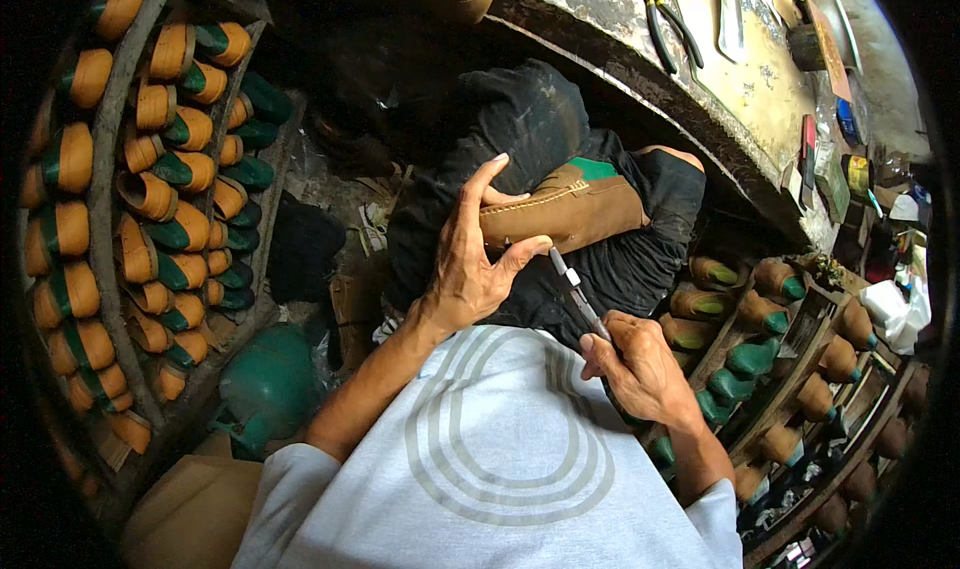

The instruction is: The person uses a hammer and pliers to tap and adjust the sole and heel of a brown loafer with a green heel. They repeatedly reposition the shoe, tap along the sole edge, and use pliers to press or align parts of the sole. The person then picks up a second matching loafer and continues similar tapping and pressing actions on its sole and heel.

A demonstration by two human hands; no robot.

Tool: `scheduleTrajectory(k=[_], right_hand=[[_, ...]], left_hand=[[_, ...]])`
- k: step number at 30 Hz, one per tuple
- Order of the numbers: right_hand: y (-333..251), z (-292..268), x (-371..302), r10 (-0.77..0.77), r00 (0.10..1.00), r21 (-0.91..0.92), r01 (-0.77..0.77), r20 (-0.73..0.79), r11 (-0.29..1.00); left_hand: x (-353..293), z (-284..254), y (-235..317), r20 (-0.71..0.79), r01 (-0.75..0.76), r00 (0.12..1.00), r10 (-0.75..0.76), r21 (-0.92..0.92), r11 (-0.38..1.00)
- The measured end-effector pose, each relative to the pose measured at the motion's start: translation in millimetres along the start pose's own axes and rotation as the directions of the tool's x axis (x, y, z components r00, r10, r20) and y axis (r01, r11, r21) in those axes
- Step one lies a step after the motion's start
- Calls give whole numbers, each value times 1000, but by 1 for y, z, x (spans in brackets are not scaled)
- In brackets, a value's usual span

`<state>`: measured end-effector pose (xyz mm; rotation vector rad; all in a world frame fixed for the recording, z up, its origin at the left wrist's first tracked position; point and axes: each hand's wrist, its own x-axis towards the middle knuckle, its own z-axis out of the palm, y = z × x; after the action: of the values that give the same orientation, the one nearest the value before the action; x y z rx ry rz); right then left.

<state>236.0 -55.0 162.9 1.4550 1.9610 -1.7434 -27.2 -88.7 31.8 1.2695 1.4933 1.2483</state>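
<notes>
Across my lap lies a brown leather shoe upper [575,209] with light stitching, stretched over a green shoe last [592,169]. My left hand [474,264] grips its near left end, thumb along the lower edge and fingers around the other side. A small dark point shows at that edge, beside the thumb. In my right hand [640,367] is a pair of metal lasting pliers [577,291]. Their tip is close to my left thumb, at the shoe's lower edge; whether the jaws grip leather I cannot tell.
Wooden racks [108,199] of tan shoes on green lasts stand at left, above a green rounded container [270,374]. At right, another rack [790,384] holds more lasted shoes. The worn workbench [600,29] ahead carries black-and-yellow pliers [660,19] and a blade [731,19].
</notes>
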Motion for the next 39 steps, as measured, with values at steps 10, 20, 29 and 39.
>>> scheduleTrajectory(k=[10,20,29,39], right_hand=[[-56,-37,48,182,981,159,-189,60,969],[51,-211,133,82,444,14,-154,-893,988],[157,-264,180,-447,425,-501,-17,-787,865],[44,-119,170,-224,626,-102,225,-747,969]], left_hand=[[4,12,5,30,40,999,-39,-29,999],[57,11,-13,-31,102,994,-104,-61,993],[63,13,-13,-35,117,992,-120,-69,991],[65,12,-23,-22,37,999,-36,54,998]])
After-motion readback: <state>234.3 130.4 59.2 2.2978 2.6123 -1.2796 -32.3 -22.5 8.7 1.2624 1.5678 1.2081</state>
